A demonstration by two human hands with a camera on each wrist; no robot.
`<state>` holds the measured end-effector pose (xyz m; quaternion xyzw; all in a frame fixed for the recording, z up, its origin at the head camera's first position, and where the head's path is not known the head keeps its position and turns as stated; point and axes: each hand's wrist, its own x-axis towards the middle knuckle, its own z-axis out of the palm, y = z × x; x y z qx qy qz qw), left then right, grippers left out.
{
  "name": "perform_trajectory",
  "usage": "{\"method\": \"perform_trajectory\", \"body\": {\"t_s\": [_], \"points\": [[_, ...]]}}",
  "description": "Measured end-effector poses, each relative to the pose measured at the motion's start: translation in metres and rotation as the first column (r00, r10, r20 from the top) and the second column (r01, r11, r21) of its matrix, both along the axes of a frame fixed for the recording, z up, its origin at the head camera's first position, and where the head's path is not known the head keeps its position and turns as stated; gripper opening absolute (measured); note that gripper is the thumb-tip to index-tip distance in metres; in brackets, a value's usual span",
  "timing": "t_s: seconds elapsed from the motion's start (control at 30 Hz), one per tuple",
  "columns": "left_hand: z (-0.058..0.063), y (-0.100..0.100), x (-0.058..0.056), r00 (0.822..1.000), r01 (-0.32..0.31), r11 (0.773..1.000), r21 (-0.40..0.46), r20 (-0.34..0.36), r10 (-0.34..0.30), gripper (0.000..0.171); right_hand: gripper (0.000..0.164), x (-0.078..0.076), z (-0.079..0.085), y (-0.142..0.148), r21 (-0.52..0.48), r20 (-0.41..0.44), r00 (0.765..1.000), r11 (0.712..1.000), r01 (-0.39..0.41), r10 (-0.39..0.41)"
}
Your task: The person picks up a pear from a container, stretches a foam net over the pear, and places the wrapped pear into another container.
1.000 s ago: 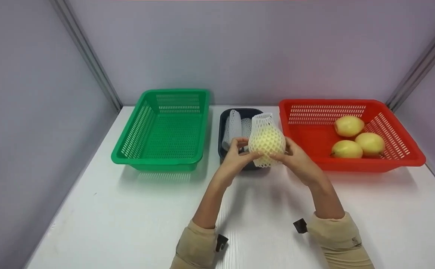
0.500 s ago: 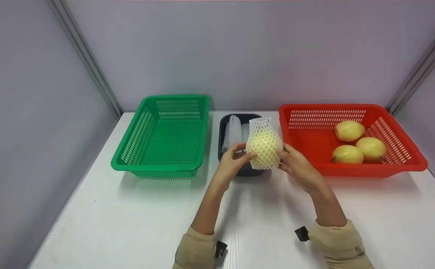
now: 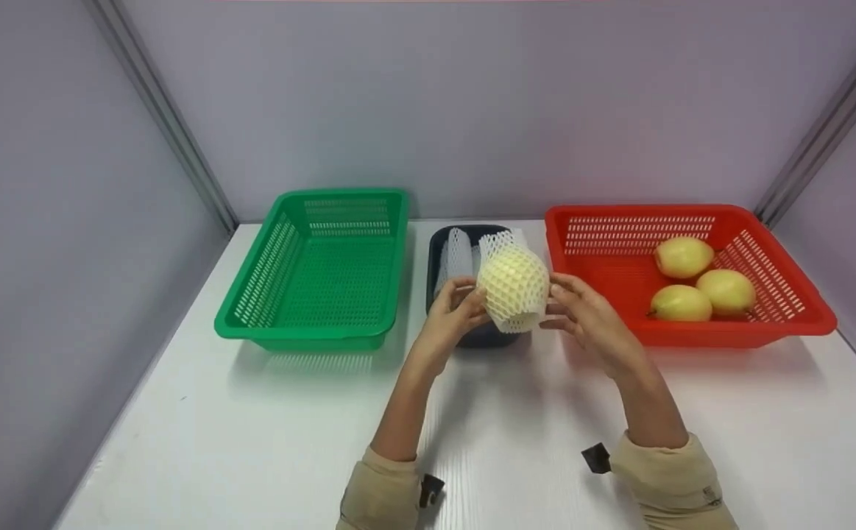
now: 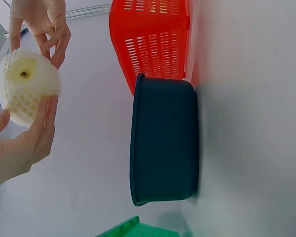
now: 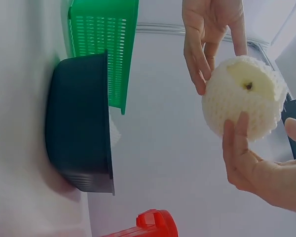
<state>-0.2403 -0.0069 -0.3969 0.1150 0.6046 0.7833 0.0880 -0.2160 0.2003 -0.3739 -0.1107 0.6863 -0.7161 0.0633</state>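
Between both hands [image 3: 448,324] [image 3: 591,320], netted fruit [image 3: 514,281] slants away leftward.

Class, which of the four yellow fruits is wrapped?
The fruit in white netting, held between the left hand and right hand; the other three fruits lie bare in the red basket.

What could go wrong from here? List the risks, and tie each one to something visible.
1. The fruit might slip and fall: it is held up in the air, mostly by the fingertips of the left hand and right hand.
2. It could slide out of the foam net, which leaves it bare at one open end.
3. If dropped, it may hit the dark bin, whose rim sits lower, and bruise.
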Motion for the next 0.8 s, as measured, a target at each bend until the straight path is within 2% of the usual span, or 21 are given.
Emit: {"method": "perform_trajectory", "body": {"t_s": [0.1,0.23,0.37,0.43,0.6,0.8], "points": [[0.0,0.0,0.0003,1.0,0.031,0.999,-0.011,0.005,-0.031,0.036,0.04,0.0007,0.0016,0.0011,-0.01,0.013,1.0,1.0,0.018,-0.018],[-0.0005,0.0016,0.0015,0.996,0.073,0.997,-0.03,0.047,-0.072,0.037,0.029,0.002,0.0024,0.0032,-0.013,0.022,0.999,1.0,0.027,-0.027],[-0.0011,0.0027,0.0021,0.994,0.09,0.995,-0.049,0.062,-0.087,0.039,0.024,0.003,0.0024,0.004,-0.02,0.017,1.0,1.0,0.02,-0.02],[-0.0016,0.0032,0.0023,0.992,0.108,0.994,-0.02,0.063,-0.106,0.041,0.022,0.0034,0.0024,0.0035,-0.04,0.018,1.0,0.999,0.011,-0.01],[-0.0029,0.0043,0.0026,0.981,0.148,0.982,0.118,0.107,-0.161,0.046,0.02,0.0031,0.0017,0.0028,-0.055,0.019,1.0,0.998,-0.019,0.02],[-0.002,0.0014,0.003,0.973,0.154,0.973,0.173,0.143,-0.18,0.046,0.019,0.0028,0.0014,0.0026,-0.016,0.012,1.0,1.0,-0.016,0.016]]}}
